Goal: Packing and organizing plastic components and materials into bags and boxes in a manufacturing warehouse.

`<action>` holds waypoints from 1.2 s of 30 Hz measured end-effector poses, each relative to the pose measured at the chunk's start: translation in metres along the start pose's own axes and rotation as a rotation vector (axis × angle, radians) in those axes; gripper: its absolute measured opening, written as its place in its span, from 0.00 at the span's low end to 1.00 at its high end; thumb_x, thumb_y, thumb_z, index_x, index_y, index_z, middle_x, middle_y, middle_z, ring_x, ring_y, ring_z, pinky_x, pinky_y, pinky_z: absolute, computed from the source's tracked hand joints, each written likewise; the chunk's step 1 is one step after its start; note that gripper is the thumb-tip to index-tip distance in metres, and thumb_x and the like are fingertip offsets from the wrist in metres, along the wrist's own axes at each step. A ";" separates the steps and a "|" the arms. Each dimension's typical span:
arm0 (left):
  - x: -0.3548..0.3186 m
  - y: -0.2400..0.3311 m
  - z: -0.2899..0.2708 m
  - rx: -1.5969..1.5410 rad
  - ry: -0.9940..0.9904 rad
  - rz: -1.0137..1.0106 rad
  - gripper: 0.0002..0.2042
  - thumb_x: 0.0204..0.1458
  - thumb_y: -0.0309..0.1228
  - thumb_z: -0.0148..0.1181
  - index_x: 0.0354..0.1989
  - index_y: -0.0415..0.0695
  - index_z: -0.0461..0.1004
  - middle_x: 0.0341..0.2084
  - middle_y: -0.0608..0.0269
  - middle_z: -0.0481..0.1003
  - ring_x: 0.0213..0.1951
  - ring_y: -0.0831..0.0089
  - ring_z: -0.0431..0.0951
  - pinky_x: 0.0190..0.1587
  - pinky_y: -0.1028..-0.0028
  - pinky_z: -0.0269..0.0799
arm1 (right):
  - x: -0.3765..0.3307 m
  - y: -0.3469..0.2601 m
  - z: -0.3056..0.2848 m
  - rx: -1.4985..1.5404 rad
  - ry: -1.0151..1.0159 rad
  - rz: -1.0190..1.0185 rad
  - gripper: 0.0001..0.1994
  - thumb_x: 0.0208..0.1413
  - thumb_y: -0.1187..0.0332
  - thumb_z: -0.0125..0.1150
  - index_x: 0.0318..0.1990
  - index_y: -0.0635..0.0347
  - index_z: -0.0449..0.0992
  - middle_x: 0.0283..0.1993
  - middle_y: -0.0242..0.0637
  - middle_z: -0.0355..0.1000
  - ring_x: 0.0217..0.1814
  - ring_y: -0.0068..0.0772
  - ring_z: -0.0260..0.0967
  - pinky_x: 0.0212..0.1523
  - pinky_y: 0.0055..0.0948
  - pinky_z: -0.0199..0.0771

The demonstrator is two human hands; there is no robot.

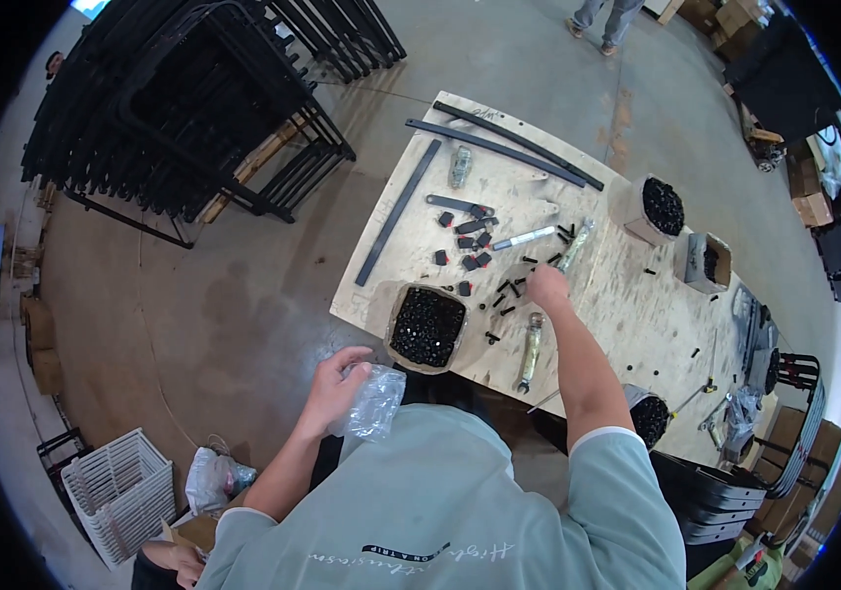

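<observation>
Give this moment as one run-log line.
left hand: holds clear plastic bag | right hand: at black bolts | nearby: black parts in open box

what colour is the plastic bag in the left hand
The plastic bag is clear, colourless; best seen in the head view.

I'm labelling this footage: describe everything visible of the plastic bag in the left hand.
The bag is clear, thin-looking and crinkled, with bright glints along its folds. The left hand grips it by its left side, off the table. It shows just below the box of black parts in the picture. Whether it holds anything is unclear.
</observation>
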State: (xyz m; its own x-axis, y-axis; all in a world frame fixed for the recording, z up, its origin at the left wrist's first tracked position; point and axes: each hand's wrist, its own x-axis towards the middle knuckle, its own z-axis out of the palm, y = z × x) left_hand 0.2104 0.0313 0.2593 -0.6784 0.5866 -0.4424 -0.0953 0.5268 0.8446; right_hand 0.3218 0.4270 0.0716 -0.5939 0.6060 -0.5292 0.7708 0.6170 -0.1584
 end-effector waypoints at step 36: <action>-0.029 -0.010 0.017 -0.001 0.167 0.001 0.14 0.50 0.29 0.56 0.44 0.37 0.73 0.31 0.59 0.77 0.36 0.76 0.75 0.41 0.74 0.70 | 0.029 -0.004 -0.025 0.025 0.234 -0.184 0.15 0.55 0.64 0.46 0.45 0.64 0.61 0.33 0.56 0.73 0.36 0.57 0.73 0.38 0.51 0.71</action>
State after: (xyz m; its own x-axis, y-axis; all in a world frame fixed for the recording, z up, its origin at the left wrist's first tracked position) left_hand 0.2436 0.0191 0.2584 -0.7899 0.4772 -0.3851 -0.0950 0.5252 0.8457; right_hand 0.2955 0.4544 0.0784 -0.7592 0.5860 -0.2831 0.6486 0.7169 -0.2556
